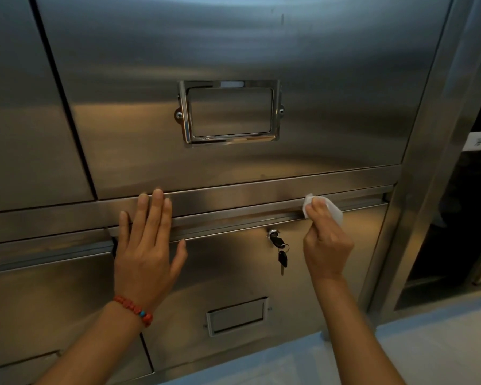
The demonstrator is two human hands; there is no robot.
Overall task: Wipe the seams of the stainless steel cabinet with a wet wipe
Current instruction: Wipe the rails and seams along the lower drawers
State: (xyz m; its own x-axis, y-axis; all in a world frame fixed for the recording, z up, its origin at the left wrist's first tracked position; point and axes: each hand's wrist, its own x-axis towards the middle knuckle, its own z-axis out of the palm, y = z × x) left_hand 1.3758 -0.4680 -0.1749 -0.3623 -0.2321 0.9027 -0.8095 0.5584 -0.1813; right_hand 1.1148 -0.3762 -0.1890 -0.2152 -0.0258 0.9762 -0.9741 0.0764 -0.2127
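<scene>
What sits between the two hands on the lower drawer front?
In the head view, a lock with keys hanging from it sits between the left hand and the right hand, which holds the wet wipe.

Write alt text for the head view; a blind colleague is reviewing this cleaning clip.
A person's right hand presses a white wet wipe into the horizontal seam above a stainless steel cabinet drawer, while the left hand rests flat on the front. Keys hang from the drawer's lock.

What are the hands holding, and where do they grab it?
The right hand pinches a white wet wipe at its lower part and presses it into the cabinet seam. The left hand holds nothing; it rests flat on the cabinet.
</scene>
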